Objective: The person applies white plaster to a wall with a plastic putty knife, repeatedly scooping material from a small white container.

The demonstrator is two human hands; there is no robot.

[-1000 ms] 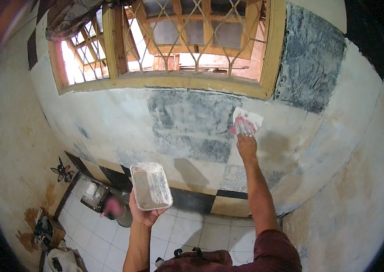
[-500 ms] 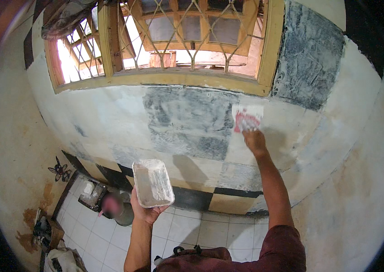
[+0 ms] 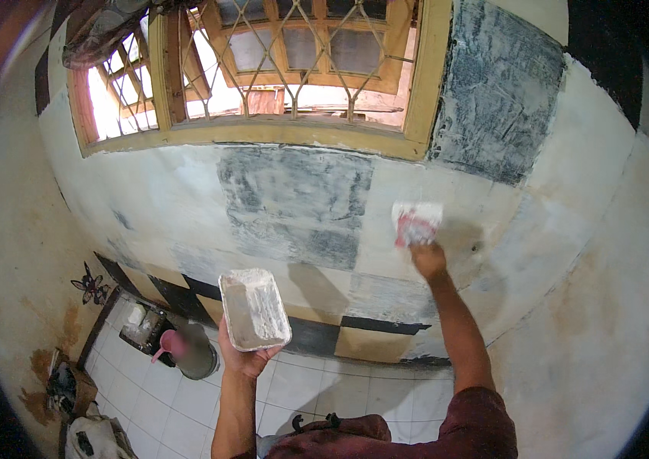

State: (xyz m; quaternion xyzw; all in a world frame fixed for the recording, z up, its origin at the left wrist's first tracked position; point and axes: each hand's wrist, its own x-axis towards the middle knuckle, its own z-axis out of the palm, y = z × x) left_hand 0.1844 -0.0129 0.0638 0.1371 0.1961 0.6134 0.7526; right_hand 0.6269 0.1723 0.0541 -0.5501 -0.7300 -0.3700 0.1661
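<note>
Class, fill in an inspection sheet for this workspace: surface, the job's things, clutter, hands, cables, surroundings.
Surface: wall patchy white with grey rectangles, black and tan blocks low down.
Job's things: scraper flat against the wall, smeared white and red; tray caked with white paste.
Clutter: bucket with a pink scoop on the tiled floor; bags at lower left.
Hands: left hand holds the tray from beneath; right hand grips the scraper.
Cables: nothing seen.
Surroundings: wooden window with a metal grille above the work; daylight outside.
</note>
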